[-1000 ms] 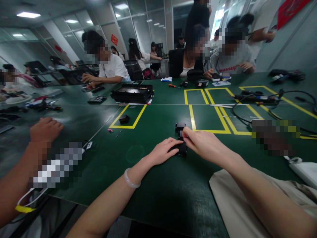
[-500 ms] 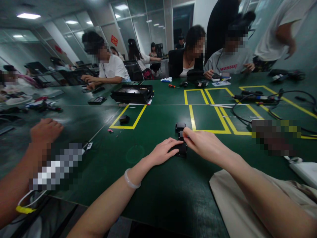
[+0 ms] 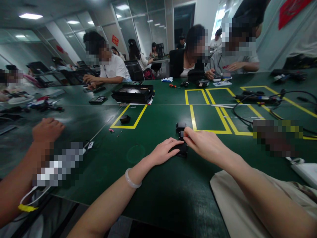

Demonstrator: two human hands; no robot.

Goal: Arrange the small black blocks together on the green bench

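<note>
A black blocky part (image 3: 182, 150) sits on the green table, with my left hand (image 3: 164, 152) holding it from the left, fingers stretched over it and thumb on its near side. More of the black assembly, a boxy black piece (image 3: 181, 127), shows just beyond; I cannot tell whether the two are joined. My right hand (image 3: 201, 141) is closed in a pinch over the middle of these pieces, from the right. Whatever lies between its fingertips is hidden.
Yellow tape outlines (image 3: 193, 115) mark the green table. A small black block (image 3: 125, 119) lies inside one, with a black tray (image 3: 133, 92) behind it. Cables (image 3: 237, 112) run along the right. Another person's fist (image 3: 48, 130) rests at left; co-workers sit across.
My hands and the black pieces look unchanged apart from a slight camera shift. Across the table, the co-worker in grey has leaned and moved an arm; the standing people at right are gone.
</note>
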